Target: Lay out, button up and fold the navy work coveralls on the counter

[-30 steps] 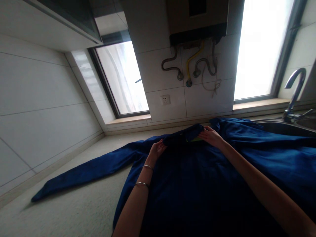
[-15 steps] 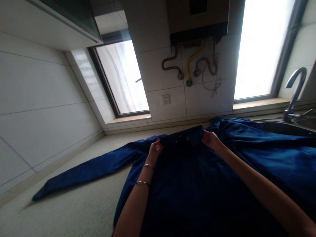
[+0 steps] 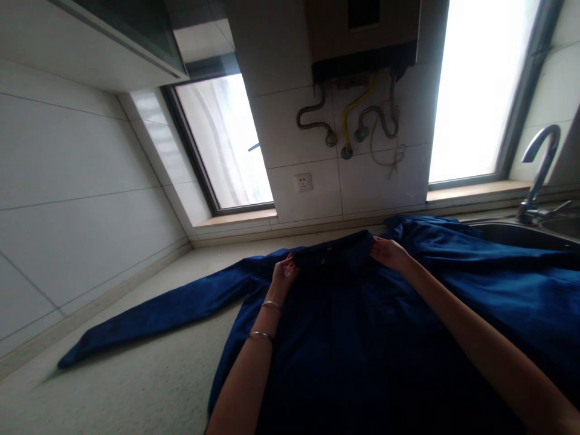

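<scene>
A dark blue long-sleeved shirt (image 3: 344,326) lies spread over the pale countertop (image 3: 149,386), its collar toward the wall. One sleeve (image 3: 158,314) stretches out to the left. My left hand (image 3: 285,272), with two bangles on the wrist, pinches the left end of the collar. At the collar's other end, my right hand (image 3: 388,252) grips the cloth between thumb and fingers. Between the hands the collar (image 3: 348,249) is held up, and small light spots like buttons or a label show inside it. More blue cloth (image 3: 507,278) lies to the right, beside the sink.
At the right, a sink (image 3: 521,234) with a curved faucet (image 3: 541,169) borders the cloth. A water heater (image 3: 362,36) with hoses hangs above the counter. The wall carries a socket (image 3: 303,182), between two windows. An overhead cabinet (image 3: 122,42) juts in at upper left.
The collar has turned slightly between my hands, so its right part lies flatter and the light spots have shifted. Both hands keep their hold almost in place.
</scene>
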`<state>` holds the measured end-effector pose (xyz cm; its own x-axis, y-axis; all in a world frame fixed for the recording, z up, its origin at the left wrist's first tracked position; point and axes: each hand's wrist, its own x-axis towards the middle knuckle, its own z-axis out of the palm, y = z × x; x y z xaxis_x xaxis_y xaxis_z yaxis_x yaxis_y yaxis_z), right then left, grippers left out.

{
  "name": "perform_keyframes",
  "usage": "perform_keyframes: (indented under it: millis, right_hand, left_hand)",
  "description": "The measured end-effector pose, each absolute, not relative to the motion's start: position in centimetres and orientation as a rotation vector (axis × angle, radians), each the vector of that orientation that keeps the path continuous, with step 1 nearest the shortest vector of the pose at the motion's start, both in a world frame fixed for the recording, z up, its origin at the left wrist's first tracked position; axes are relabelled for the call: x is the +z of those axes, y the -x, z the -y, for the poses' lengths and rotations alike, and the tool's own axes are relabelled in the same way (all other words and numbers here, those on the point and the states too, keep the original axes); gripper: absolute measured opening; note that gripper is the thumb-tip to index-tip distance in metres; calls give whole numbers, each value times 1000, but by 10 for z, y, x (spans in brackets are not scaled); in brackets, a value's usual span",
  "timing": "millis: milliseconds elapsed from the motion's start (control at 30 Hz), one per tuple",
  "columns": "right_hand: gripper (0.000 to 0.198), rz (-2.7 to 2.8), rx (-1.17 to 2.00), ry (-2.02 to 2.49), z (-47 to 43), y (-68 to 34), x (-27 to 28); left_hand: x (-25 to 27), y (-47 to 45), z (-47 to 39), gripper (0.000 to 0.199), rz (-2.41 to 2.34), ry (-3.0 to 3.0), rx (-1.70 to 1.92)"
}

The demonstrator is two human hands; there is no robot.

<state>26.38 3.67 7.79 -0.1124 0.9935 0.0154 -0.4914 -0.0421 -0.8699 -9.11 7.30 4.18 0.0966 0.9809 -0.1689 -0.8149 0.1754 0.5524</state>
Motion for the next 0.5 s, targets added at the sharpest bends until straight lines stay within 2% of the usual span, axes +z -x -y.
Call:
perform_keyframes:
  millis: [300, 500]
  right_hand:
    - [9, 889, 1492, 762, -36, -256, 77]
    - [15, 989, 1513, 762, -33, -262, 80]
  left_hand:
    - [45, 91, -69, 28, -624, -396, 1369]
    - [47, 85, -68, 14, -747, -470, 1324]
